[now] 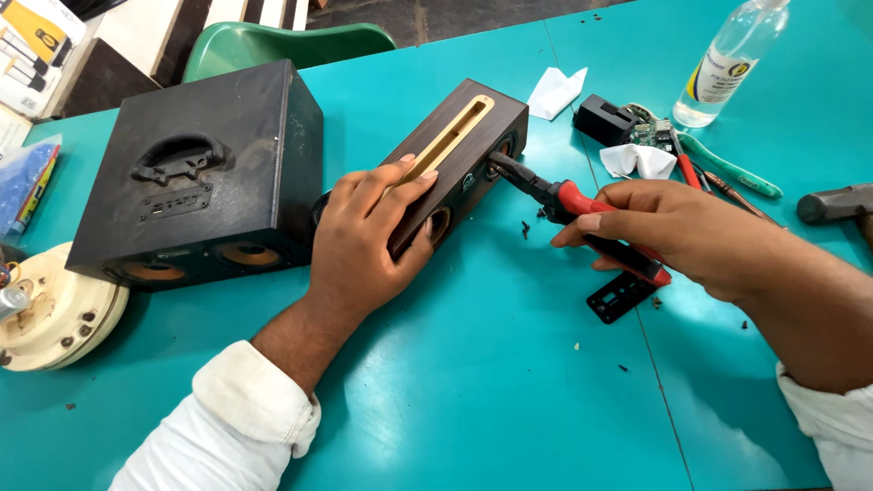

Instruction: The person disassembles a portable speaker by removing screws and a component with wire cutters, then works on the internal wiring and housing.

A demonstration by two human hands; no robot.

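Observation:
A small dark wooden speaker box (459,145) with a long light slot on top lies at an angle on the teal table (473,391). My left hand (368,236) presses down on its near end, fingers over the top edge. My right hand (673,232) grips a red-and-black-handled tool (568,202), whose dark tip is pushed into a round opening on the box's front face. A small black perforated plate (621,297) lies just below my right hand.
A larger black speaker cabinet (205,173) stands to the left, a cream round part (50,314) beside it. At the back right are a clear bottle (732,59), a black block (605,118), a circuit board, white tissue (555,91), green-handled tool and a hammer head (832,205). A green chair (282,45) sits behind.

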